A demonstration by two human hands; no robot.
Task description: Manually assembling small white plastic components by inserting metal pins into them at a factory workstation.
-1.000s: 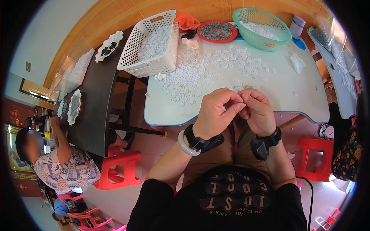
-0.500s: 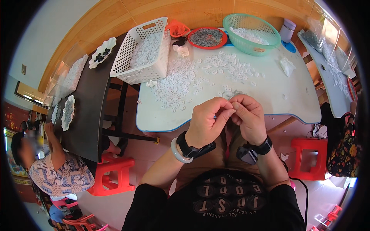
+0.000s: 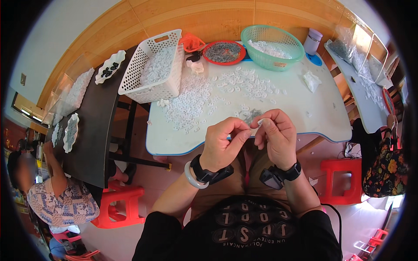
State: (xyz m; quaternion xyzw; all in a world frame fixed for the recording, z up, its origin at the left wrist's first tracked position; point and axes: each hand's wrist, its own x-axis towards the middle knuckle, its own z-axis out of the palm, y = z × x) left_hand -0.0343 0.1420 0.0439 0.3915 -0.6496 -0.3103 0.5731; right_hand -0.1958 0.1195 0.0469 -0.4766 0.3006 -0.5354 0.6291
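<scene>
Head view: left hand and right hand meet fingertip to fingertip at the near edge of the white table, pinching a small white piece between them. Loose white rings lie beyond on that table, white basket at its far-left corner, green basket at its far edge

Single head-worn fisheye view, looking steeply down from above the person's chest. Hands, left and right, sit close at centre; the desk lies beyond; straight edges curve toward the dark rim.
</scene>
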